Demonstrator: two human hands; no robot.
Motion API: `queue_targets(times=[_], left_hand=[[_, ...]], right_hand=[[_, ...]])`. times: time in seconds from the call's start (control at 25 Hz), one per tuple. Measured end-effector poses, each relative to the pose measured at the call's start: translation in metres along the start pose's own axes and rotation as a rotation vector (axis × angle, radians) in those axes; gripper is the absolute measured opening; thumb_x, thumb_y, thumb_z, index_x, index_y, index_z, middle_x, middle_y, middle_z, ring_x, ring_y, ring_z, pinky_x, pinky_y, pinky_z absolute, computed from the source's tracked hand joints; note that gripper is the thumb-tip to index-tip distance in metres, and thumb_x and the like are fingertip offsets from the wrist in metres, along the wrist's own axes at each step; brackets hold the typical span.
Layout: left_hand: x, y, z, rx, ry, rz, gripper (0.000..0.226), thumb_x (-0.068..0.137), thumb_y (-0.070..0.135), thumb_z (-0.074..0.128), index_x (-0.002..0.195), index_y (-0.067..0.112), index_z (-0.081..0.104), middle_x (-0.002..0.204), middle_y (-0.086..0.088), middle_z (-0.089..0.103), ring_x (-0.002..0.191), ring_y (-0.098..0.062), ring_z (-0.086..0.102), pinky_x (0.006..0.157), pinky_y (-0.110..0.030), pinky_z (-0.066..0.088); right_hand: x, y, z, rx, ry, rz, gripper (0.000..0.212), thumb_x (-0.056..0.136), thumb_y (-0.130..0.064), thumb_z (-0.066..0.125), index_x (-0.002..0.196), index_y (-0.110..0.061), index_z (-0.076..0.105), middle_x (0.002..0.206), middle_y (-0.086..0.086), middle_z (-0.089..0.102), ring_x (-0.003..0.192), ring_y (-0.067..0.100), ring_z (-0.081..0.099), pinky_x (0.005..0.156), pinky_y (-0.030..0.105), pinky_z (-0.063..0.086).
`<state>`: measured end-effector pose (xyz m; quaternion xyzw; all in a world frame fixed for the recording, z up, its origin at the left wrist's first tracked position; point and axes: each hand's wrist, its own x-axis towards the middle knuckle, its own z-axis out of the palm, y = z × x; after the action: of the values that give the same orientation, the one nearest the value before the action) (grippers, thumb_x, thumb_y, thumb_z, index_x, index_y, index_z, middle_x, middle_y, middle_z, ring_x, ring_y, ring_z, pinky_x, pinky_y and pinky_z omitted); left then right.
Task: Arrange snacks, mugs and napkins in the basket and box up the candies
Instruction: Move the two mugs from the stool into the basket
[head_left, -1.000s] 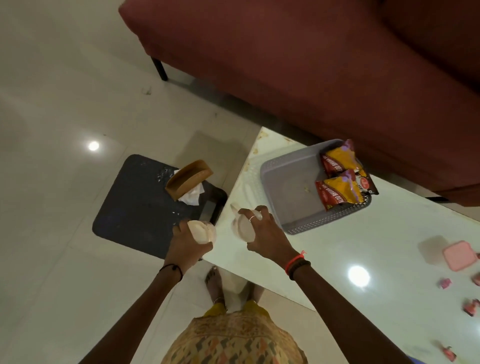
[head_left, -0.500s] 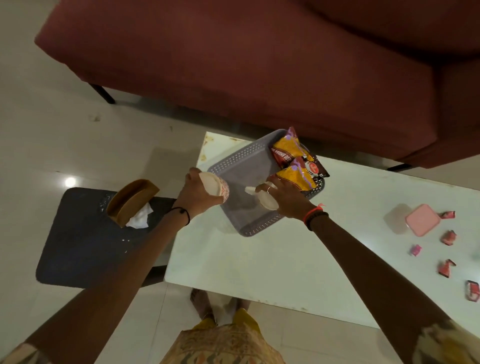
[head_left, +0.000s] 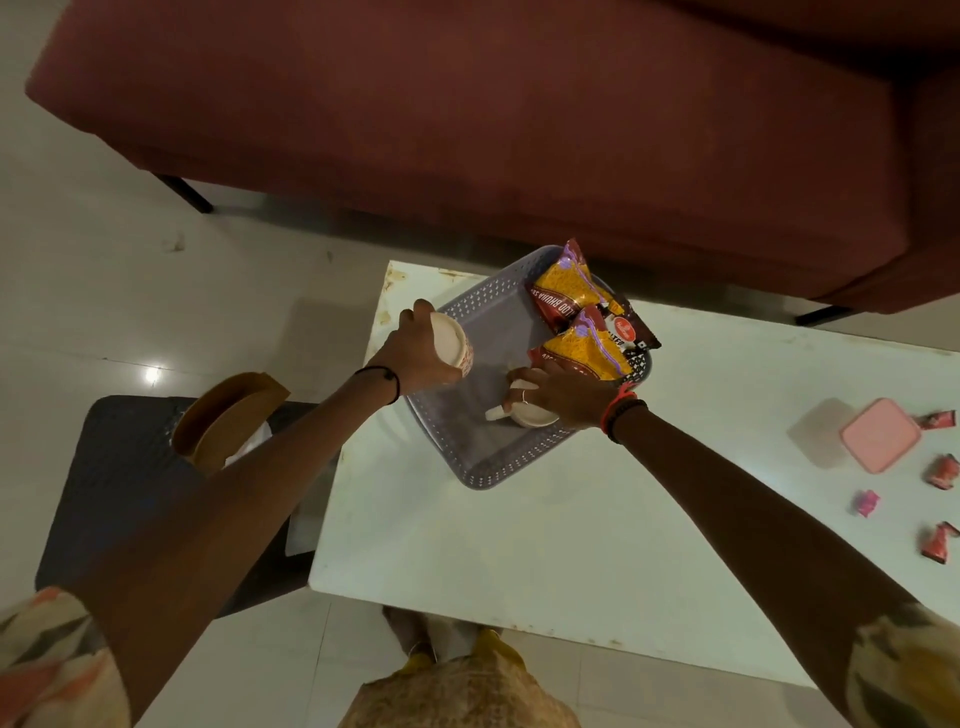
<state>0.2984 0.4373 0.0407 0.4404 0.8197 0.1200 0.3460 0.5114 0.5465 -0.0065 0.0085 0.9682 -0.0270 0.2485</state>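
Note:
A grey perforated basket (head_left: 483, 462) sits near the white table's left end, with two yellow-and-red snack packets (head_left: 576, 322) leaning at its far right side. My right hand (head_left: 561, 395) grips a white mug (head_left: 530, 415) down inside the basket, beside the packets. My left hand (head_left: 415, 348) holds a second white mug (head_left: 452, 345) tilted above the basket's left rim. A brown napkin holder (head_left: 223, 415) with white napkins stands on a dark stool to the left. A pink candy box (head_left: 880, 435) and several wrapped candies (head_left: 940, 470) lie at the table's right.
A dark red sofa (head_left: 519, 114) runs along the far side of the white table (head_left: 571, 545). The dark stool (head_left: 119, 467) stands on the pale tiled floor left of the table. My feet show under the table's near edge.
Both hands carried the mugs from the table's left edge over to the basket. My right hand lowered its mug into the basket; my left hand brought its mug above the rim.

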Motion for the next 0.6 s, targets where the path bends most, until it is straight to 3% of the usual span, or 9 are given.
queue_targets(times=[0.12, 0.24, 0.4, 0.52, 0.6], left_hand=[[0.013, 0.002, 0.009, 0.044, -0.024, 0.008, 0.090, 0.062, 0.033, 0.081, 0.129, 0.010, 0.026, 0.131, -0.018, 0.038, 0.113, -0.039, 0.052, 0.091, -0.050, 0.051], [0.025, 0.007, 0.015, 0.106, -0.038, 0.011, 0.092, 0.065, 0.037, 0.079, 0.133, 0.011, 0.024, 0.133, -0.018, 0.037, 0.113, -0.040, 0.053, 0.092, -0.052, 0.051], [0.042, 0.014, 0.026, 0.160, -0.033, 0.026, 0.091, 0.067, 0.036, 0.079, 0.136, 0.010, 0.026, 0.137, -0.019, 0.038, 0.116, -0.041, 0.051, 0.092, -0.048, 0.049], [0.058, 0.020, 0.036, 0.135, -0.016, 0.038, 0.094, 0.067, 0.032, 0.080, 0.138, 0.007, 0.025, 0.139, -0.021, 0.035, 0.123, -0.039, 0.045, 0.097, -0.045, 0.044], [0.067, 0.025, 0.044, 0.156, -0.023, 0.057, 0.096, 0.067, 0.033, 0.080, 0.140, 0.007, 0.024, 0.143, -0.021, 0.033, 0.129, -0.037, 0.039, 0.104, -0.045, 0.040]], right_hand=[[-0.001, 0.003, 0.007, 0.031, 0.077, -0.011, 0.059, 0.092, -0.003, 0.048, 0.146, -0.021, 0.031, 0.157, 0.015, 0.023, 0.141, 0.041, 0.024, 0.119, 0.051, 0.013], [-0.004, 0.001, 0.004, 0.130, 0.077, 0.058, 0.069, 0.092, -0.015, 0.053, 0.150, -0.026, 0.018, 0.160, 0.016, 0.011, 0.144, 0.042, 0.017, 0.118, 0.050, 0.015], [-0.013, -0.012, 0.004, 0.637, 0.255, 0.370, 0.096, 0.076, -0.016, 0.074, 0.151, -0.025, 0.015, 0.160, 0.011, 0.012, 0.146, 0.035, 0.015, 0.116, 0.049, 0.029], [-0.019, -0.021, 0.008, 0.974, 0.418, 0.655, 0.096, 0.068, -0.011, 0.082, 0.147, -0.019, 0.027, 0.155, 0.010, 0.023, 0.143, 0.034, 0.022, 0.110, 0.050, 0.038], [-0.018, -0.027, 0.012, 1.048, 0.414, 0.722, 0.098, 0.064, -0.017, 0.086, 0.145, -0.014, 0.031, 0.149, 0.012, 0.032, 0.138, 0.033, 0.029, 0.107, 0.048, 0.040]])
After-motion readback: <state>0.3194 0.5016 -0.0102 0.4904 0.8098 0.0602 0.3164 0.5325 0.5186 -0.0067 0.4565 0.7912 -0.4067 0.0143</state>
